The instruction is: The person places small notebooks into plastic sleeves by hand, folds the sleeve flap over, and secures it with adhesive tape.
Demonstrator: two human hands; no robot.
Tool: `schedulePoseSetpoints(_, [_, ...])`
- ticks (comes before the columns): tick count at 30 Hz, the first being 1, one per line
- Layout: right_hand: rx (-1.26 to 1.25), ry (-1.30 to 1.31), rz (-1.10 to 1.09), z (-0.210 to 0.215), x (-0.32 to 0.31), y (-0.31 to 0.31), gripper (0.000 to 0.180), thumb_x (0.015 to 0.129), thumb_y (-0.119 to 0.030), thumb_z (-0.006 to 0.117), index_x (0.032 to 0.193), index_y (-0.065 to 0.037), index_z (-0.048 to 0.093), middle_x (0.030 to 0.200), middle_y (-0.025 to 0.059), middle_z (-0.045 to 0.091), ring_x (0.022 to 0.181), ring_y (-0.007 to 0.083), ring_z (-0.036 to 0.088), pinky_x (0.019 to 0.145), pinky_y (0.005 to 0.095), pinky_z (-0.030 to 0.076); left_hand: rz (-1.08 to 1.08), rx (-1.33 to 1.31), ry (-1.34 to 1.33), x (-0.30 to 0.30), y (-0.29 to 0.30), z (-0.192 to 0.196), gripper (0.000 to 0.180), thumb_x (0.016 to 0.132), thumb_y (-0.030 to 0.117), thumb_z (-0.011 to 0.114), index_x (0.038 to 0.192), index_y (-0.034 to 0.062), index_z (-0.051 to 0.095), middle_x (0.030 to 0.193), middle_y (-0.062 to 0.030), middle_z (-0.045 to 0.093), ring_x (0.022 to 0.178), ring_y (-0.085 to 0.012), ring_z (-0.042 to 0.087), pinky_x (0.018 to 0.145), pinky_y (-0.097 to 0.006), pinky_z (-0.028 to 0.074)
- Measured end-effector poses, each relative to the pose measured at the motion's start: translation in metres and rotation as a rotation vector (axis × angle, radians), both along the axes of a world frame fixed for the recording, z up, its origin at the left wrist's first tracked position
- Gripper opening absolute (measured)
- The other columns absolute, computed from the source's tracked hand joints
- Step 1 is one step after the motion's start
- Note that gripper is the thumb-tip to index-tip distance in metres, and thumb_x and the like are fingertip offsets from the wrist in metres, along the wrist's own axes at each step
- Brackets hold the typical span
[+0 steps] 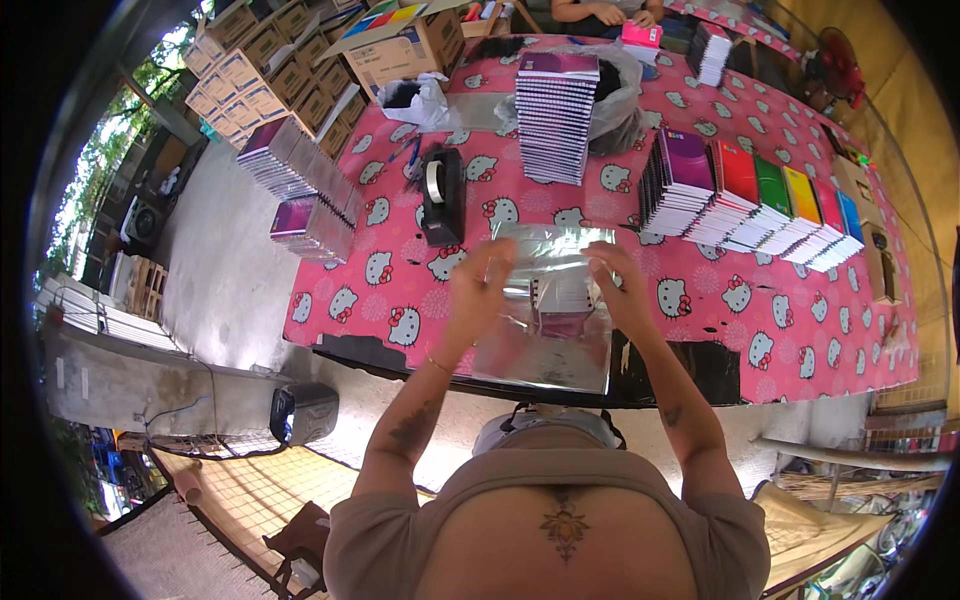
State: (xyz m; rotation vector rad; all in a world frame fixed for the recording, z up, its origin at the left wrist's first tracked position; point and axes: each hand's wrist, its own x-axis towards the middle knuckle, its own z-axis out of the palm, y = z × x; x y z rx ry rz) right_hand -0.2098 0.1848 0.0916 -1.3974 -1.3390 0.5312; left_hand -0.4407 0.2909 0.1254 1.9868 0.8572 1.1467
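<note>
Nearest is a brownish top [375,535], below both grips: the right grip [612,275] pinches the right edge of a clear plastic sheet [550,367], while the left grip [487,280] is blurred at the opposite edge, and I cannot tell whether it holds anything. Between them, seen through the plastic, lie purple-covered notebooks [565,300]. Beyond the grips, a tall notebook stack [555,125] rises on the pink bench [850,370], with coloured stacks [740,190] to the right.
</note>
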Motion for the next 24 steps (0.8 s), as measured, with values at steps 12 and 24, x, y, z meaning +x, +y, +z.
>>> schedulePoseSetpoints(12, [-0.020, -0.668, -0.144, 0.063, -0.087, -0.021, 0.035, 0.081, -0.038, 0.073, 0.101, -0.009, 0.073, 0.098, 0.0061, 0.071, 0.101, 0.0238, 0.066, 0.111, 0.0506, 0.027, 0.250, -0.349, -0.159, -0.092, 0.190, -0.118, 0.024, 0.085, 0.025, 0.073, 0.095, 0.0024, 0.075, 0.072, -0.0010, 0.066, 0.057, -0.0135, 0.059, 0.046, -0.025, 0.046])
schedulePoseSetpoints(24, [-0.112, -0.771, -0.234, 0.053, -0.098, -0.017, 0.034, 0.081, -0.034, 0.072, 0.106, -0.010, 0.073, 0.095, 0.0057, 0.072, 0.104, 0.0237, 0.065, 0.116, 0.0554, 0.019, 0.077, -0.172, 0.357, -0.080, 0.107, -0.044, 0.019, 0.092, 0.016, 0.067, 0.108, 0.0056, 0.070, 0.080, -0.0018, 0.071, 0.072, -0.0125, 0.065, 0.067, -0.027, 0.051])
